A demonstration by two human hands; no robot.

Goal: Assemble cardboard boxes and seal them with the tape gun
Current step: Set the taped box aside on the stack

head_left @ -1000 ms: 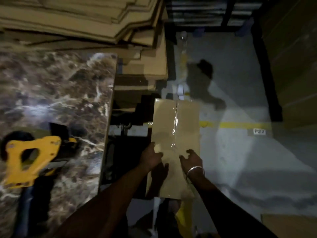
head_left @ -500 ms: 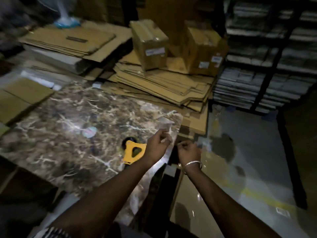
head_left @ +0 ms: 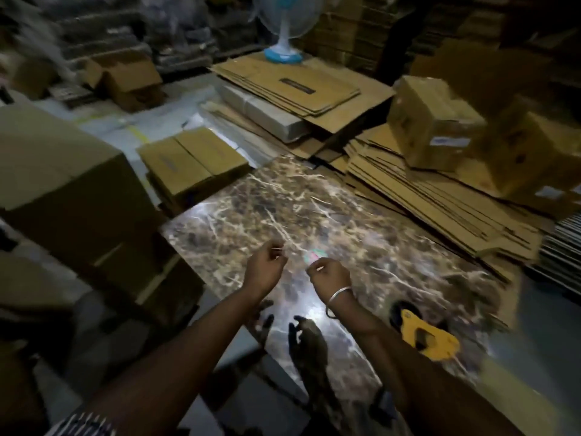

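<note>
My left hand (head_left: 264, 269) and right hand (head_left: 330, 273) hovered mid-frame over the marble table (head_left: 377, 247), fingers curled; whether they pinched anything, I couldn't tell. The tape gun (head_left: 424, 336) lay lower right, flattened boxes (head_left: 440, 196) upper right.

Two hands are in view above the table: one left hand (head_left: 264, 268) and one right hand (head_left: 330, 273), the right wrist carrying one bracelet (head_left: 338, 294). One marble-patterned table (head_left: 393, 247) is present. One yellow tape gun (head_left: 424, 336) lies at the near right of it. One fan (head_left: 284, 26) stands at the far centre. Two assembled boxes (head_left: 435, 124) sit at the far right on one stack of flattened cartons (head_left: 440, 199). One further flattened pile (head_left: 292, 83) lies under the fan. One large box (head_left: 63, 177) stands at the left, with one two-flap closed box (head_left: 191, 158) beyond it and one open box (head_left: 125, 80) at the far left. Further cardboard in the dark background cannot be counted.
</note>
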